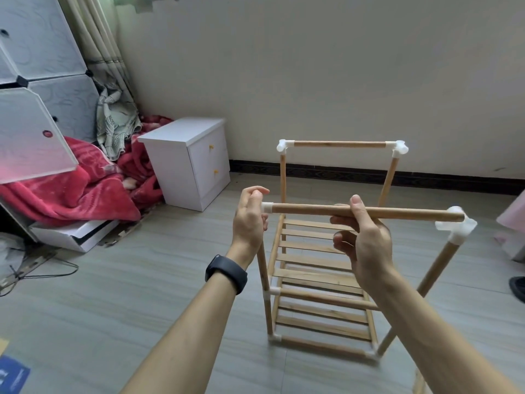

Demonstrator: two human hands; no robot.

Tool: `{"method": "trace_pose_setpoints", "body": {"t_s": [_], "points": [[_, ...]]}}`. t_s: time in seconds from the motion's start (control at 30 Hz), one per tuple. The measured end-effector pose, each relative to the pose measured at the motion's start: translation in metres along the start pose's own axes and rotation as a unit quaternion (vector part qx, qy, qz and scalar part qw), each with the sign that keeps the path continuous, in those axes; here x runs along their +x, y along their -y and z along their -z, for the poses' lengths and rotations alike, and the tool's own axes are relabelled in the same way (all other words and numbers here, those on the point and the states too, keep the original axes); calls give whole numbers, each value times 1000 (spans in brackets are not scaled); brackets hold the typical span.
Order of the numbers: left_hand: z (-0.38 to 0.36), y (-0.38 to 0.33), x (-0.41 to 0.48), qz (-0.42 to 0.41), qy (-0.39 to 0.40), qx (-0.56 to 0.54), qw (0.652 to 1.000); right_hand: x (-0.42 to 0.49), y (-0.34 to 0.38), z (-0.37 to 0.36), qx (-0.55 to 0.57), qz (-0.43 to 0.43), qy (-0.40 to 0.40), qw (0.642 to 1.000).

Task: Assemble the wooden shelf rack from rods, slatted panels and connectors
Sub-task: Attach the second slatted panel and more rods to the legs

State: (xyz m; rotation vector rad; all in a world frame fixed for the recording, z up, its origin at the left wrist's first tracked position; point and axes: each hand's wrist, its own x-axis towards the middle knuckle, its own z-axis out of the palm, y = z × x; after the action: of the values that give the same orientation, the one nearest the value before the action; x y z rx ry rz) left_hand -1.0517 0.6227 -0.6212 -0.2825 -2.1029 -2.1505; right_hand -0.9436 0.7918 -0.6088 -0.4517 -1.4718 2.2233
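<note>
The wooden rack stands on the floor with two slatted panels [315,245] set between upright rods. A near top rod [309,209] lies across the front, level with my hands. My right hand [362,240] pinches this rod near its middle. My left hand [250,216] curls round the white connector [266,207] at the rod's left end, on top of the near-left upright [265,280]. The rod's right end meets a white corner connector [457,223] on the near-right upright [437,268]. A far top rod [339,144] joins two more white connectors at the back.
A white two-drawer cabinet [189,160] stands left of the rack by the wall. Red blankets [71,191] and a plastic panel wardrobe [37,81] fill the left side. Cables lie on the floor at lower left. A dark shoe [517,288] shows at the right edge.
</note>
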Motion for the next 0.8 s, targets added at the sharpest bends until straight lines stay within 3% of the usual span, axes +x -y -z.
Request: {"method": "trace_pose_setpoints", "body": {"t_s": [0.2, 0.43, 0.6, 0.7, 0.8], "points": [[-20, -1, -17, -26, -5, 34, 999, -13, -18, -33, -17, -28, 81, 996], [6, -2, -2, -15, 2, 13, 1000, -11, -16, -49, -89, -38, 153, 983], [7, -2, -4, -48, -4, 120, 992, -14, -11, -19, -135, -47, 189, 972], [6, -8, -8, -97, -72, 269, 956, -25, -13, 32, -176, -23, 172, 969], [-1, -17, -18, -234, -88, 393, 885, -35, -13, 95, -177, -13, 82, 981]]}}
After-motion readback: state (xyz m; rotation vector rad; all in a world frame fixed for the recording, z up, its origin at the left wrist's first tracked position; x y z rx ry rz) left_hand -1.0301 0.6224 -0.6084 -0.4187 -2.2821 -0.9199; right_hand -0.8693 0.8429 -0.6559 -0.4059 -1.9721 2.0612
